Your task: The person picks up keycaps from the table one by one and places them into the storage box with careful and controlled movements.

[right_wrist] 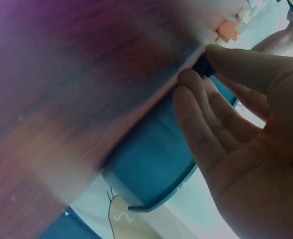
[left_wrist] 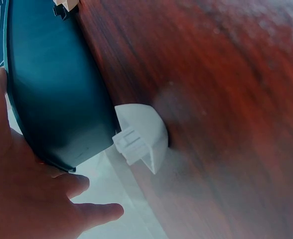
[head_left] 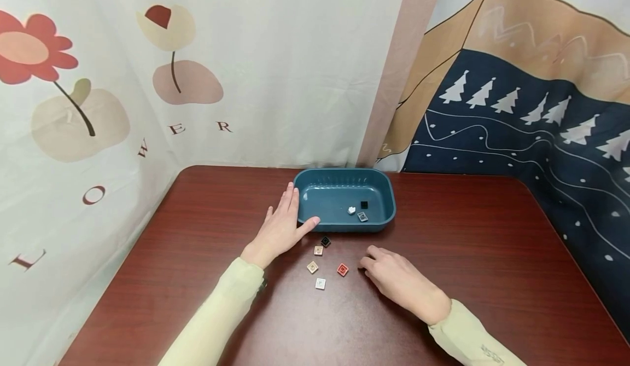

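Note:
My left hand (head_left: pixel 280 224) rests at the left end of a blue plastic bin (head_left: pixel 344 227), straight fingers along its side and thumb over the front rim. Inside the bin lie a white keycap (head_left: pixel 351 210), a black keycap (head_left: pixel 364 204) and a grey keycap (head_left: pixel 362 216). To its right, my right hand (head_left: pixel 401 278) hovers low over the table, fingers loosely bent. A red keycap (head_left: pixel 342 269) lies just left of its fingertips. In the right wrist view a dark keycap (right_wrist: pixel 204 65) shows through the gap between thumb and fingers, with nothing seen gripped.
In front of the bin lie a black keycap (head_left: pixel 326 241), two cream keycaps (head_left: pixel 318 250) and a white keycap (head_left: pixel 320 284). A white rounded piece (left_wrist: pixel 146 132) looms large in the left wrist view. Printed curtains (head_left: pixel 295 81) hang behind the reddish-brown table (head_left: pixel 492 245).

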`<state>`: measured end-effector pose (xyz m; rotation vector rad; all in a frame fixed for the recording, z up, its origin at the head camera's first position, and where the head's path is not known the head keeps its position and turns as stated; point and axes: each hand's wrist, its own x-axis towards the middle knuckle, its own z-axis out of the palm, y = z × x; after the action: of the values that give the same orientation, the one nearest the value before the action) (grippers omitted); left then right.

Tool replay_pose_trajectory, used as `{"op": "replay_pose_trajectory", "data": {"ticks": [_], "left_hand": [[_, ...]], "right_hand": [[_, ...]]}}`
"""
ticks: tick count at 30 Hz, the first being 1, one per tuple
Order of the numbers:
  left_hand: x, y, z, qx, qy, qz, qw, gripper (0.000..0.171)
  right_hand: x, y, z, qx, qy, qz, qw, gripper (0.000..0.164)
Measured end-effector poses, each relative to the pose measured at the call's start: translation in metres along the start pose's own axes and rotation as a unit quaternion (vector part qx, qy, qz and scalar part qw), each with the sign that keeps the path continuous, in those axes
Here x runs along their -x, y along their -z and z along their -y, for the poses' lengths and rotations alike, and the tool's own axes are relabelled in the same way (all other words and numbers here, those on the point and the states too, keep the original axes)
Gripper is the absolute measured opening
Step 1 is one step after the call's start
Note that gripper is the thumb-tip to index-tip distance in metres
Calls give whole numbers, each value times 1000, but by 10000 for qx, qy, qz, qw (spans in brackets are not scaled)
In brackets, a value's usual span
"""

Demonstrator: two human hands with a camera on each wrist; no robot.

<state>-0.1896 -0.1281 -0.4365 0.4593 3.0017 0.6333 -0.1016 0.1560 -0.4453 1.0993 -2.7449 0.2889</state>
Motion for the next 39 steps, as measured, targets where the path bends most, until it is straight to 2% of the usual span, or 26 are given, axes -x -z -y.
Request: {"op": "replay_pose_trajectory", "data": {"ticks": [9,14,25,39], "left_hand": [[0,-1,1,4,20,60,10000,102],[-1,-1,2,25,52,82,9999,102],[0,-2,2,45,55,102,9999,102],[0,-1,1,8,8,48,10000,103]], "right_hand": [[0,13,-6,-435,-89,-677,9967,24],[-2,19,-9,-450,-148,-1057,9933,30],[-8,28,-21,-543,-385,-1888,9798,34],[-24,32,-42,-611,-707,-2341,9677,33]]}}
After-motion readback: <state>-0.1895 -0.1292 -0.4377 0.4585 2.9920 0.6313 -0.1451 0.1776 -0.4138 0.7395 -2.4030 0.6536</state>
